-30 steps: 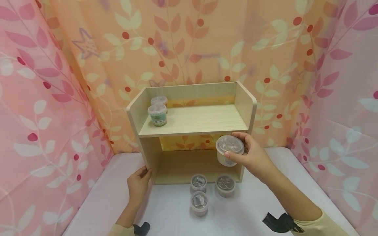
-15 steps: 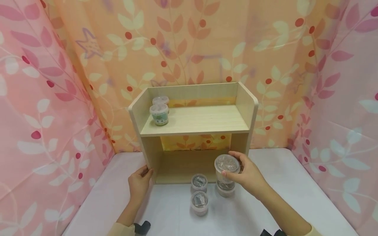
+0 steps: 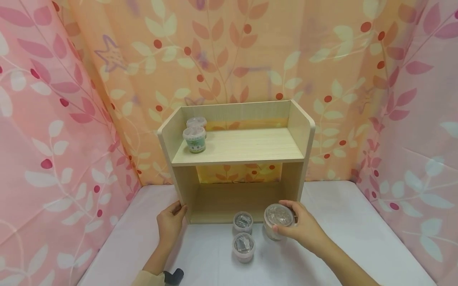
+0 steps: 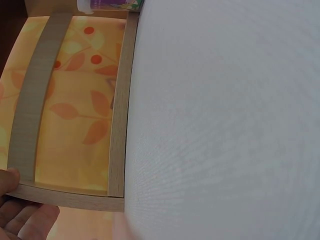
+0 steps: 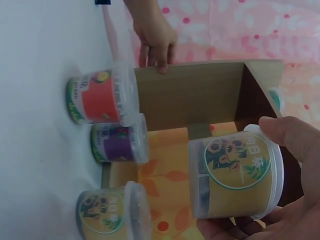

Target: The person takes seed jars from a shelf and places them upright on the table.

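My right hand (image 3: 305,228) grips a clear-lidded plastic tub (image 3: 279,216) between thumb and fingers. Its round sunflower label (image 5: 237,160) shows in the right wrist view. From the head view, the held tub covers a similar yellow tub (image 5: 107,212) on the table; a gap separates the two in the right wrist view. At the opposite side, my left hand (image 3: 170,222) pinches the front edge of the left side panel (image 3: 182,186) of a pale wooden shelf (image 3: 236,151). Left of the held tub stand a red-labelled tub (image 5: 102,97) and a purple-labelled tub (image 5: 117,142).
On the shelf's upper board, a green-labelled tub (image 3: 195,143) and another tub (image 3: 196,121) behind it stand at the left end. The shelf's lower board (image 3: 229,202) lies behind the table tubs. Patterned curtains (image 3: 229,51) enclose the white table (image 3: 211,262).
My right hand has lowered the held tub from in front of the shelf's upper board to over the tub on the table. The left hand keeps its hold on the side panel.
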A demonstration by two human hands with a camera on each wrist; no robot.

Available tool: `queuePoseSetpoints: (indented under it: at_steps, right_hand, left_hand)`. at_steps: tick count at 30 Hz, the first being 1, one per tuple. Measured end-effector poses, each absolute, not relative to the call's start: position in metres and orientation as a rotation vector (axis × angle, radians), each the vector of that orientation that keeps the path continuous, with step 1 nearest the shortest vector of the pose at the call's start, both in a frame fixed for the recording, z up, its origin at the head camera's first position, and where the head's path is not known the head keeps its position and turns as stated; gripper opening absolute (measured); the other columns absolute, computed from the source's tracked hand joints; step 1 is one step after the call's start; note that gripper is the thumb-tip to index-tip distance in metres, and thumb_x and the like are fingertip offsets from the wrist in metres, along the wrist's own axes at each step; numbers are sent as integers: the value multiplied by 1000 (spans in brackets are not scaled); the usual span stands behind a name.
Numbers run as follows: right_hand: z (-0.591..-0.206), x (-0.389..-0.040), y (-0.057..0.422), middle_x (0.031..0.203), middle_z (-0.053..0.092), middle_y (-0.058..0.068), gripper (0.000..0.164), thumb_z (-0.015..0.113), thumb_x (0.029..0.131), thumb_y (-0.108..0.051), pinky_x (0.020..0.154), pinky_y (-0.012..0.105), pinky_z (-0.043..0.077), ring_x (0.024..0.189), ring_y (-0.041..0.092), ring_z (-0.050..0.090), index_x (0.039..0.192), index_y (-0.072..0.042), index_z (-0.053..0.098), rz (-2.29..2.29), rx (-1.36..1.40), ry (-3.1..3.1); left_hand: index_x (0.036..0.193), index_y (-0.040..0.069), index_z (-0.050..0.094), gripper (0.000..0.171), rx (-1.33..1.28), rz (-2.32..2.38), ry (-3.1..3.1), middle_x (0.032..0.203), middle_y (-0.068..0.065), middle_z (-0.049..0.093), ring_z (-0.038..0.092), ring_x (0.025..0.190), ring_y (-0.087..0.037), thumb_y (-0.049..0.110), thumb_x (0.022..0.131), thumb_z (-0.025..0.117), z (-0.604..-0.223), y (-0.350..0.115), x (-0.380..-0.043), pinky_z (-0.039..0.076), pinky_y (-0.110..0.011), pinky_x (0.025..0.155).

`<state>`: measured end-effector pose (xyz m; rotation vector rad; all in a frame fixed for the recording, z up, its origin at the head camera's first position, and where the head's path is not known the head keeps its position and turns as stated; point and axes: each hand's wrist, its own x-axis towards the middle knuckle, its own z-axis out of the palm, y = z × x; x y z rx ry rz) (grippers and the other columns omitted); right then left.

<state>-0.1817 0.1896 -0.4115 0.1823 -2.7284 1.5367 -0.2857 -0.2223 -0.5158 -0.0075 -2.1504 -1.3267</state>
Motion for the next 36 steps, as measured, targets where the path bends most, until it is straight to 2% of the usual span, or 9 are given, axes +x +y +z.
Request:
queuePoseSetpoints:
  at_steps: [6,14,17,23,30,36]
  right_hand:
    - [-426,-178,191,139,53,11,87,92,75,-38,97,42,55,121,28,57,144,-9,49,1542,164,-2737]
    - [-446,-172,194,131,56,9,85,93,72,-37,95,38,54,117,24,58,140,-7,52,1480,178,-2780]
    - [-453,-170,195,132,56,10,86,94,71,-38,97,40,54,118,25,58,139,-7,52,1458,169,-2790]
    - [-467,-168,197,134,56,11,87,95,69,-41,104,53,51,123,29,57,137,-6,53,1399,136,-2823]
    - [-481,-164,197,130,58,9,88,97,66,-37,103,54,51,119,27,58,136,-5,54,1378,126,-2857]
    - [-489,-163,196,131,57,10,90,97,64,-37,104,58,49,120,30,58,136,-4,54,1399,115,-2858]
  left_hand:
    - [106,-3,78,20,-4,-1328,-2153,97,-16,79,77,87,-27,4,87,81,-516,-222,-286,54,-6,67]
    - [103,1,80,17,12,-1315,-2159,94,-12,79,75,82,-15,7,87,82,-516,-222,-286,54,-7,66]
    - [104,2,80,18,16,-1315,-2164,94,-12,79,75,82,-15,7,87,82,-516,-222,-286,54,-7,66]
    - [103,1,80,18,14,-1312,-2157,94,-12,79,75,83,-18,8,87,83,-515,-222,-286,54,-6,66]
    - [103,1,80,18,21,-1304,-2152,93,-13,79,76,82,-20,6,86,83,-516,-222,-286,54,-6,66]
    - [105,-2,79,21,3,-1322,-2143,95,-17,78,77,85,-30,3,85,82,-515,-221,-285,53,-5,67]
